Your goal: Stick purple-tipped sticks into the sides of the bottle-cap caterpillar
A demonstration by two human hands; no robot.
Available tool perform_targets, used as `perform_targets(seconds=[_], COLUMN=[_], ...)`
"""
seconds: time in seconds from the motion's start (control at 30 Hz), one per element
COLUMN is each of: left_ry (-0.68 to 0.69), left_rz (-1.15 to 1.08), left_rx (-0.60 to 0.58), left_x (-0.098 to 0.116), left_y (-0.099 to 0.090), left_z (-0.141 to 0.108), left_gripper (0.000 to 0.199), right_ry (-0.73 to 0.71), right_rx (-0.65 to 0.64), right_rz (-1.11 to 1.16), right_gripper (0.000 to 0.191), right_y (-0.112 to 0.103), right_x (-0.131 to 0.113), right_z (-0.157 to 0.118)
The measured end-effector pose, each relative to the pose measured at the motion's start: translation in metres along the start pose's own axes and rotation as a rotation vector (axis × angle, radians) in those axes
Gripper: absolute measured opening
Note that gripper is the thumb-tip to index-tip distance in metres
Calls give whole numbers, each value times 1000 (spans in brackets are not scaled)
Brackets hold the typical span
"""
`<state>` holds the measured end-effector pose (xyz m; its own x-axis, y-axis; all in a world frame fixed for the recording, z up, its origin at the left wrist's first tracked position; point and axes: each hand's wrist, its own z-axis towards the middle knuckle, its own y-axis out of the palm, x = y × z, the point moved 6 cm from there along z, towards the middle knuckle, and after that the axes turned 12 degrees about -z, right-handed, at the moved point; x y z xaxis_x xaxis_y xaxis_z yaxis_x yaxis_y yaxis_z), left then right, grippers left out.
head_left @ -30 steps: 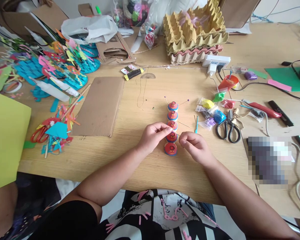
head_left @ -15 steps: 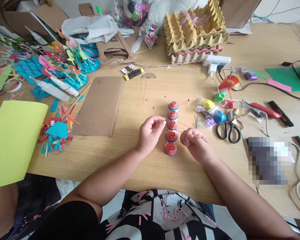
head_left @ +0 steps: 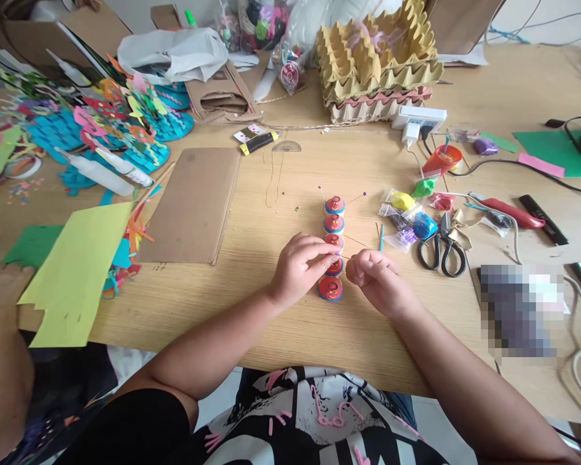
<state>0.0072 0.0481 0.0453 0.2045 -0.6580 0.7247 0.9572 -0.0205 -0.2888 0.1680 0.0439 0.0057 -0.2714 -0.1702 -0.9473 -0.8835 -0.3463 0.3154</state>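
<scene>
A row of egg-carton cups topped with red and blue clay faces (head_left: 330, 289) runs away from me on the table. Two thin stalks with purple ball tips (head_left: 365, 194) rise from its far end. My right hand (head_left: 378, 278) is closed around a thin stick (head_left: 346, 258), just right of the row. Over the middle cups, my left hand (head_left: 304, 261) pinches the other end of this stick, where a bit of purple shows. Its fingers partly cover the third and fourth faces. Another thin stick (head_left: 356, 240) juts rightward beside the third cup.
Black-handled scissors (head_left: 443, 248) and bagged coloured clay (head_left: 401, 200) lie to the right. A cardboard sheet (head_left: 191, 206) lies left. Egg trays (head_left: 377, 71) stand at the back. Another person's hand (head_left: 2, 290) is at far left, beside yellow paper (head_left: 77, 271).
My left hand has moved right, and its fingertips have come onto the stick's end. My right hand has shifted slightly left. The other person's yellow paper has moved right and turned.
</scene>
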Motion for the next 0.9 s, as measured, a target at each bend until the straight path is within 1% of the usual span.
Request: perform_targets(seconds=[0.13, 0.23, 0.4, 0.53, 0.6, 0.7, 0.9], left_ry=[-32, -116, -367, -573, -648, -683, -625], left_rz=[-24, -87, -312, -448, -509, -555, -509], left_rx=[-9, -12, 31, -11, -32, -40, -44], left_x=[-1, -5, -18, -29, -32, -34, -30], left_y=[0, 2, 4, 11, 14, 16, 14], left_z=[0, -1, -6, -10, -12, -14, -12], left_gripper=[7, 6, 20, 31, 33, 34, 32], right_ry=[3, -4, -2, -1, -2, -4, 16], right_rx=[3, 16, 28, 3, -10, -23, -18], right_rz=[0, -4, -49, -46, -33, -29, -52], right_gripper=[33, 34, 39, 36, 34, 33, 35], right_y=[1, 0, 0, -1, -1, -1, 1], right_x=[0, 0, 0, 2, 4, 5, 5], right_z=[0, 0, 0, -1, -1, -2, -1])
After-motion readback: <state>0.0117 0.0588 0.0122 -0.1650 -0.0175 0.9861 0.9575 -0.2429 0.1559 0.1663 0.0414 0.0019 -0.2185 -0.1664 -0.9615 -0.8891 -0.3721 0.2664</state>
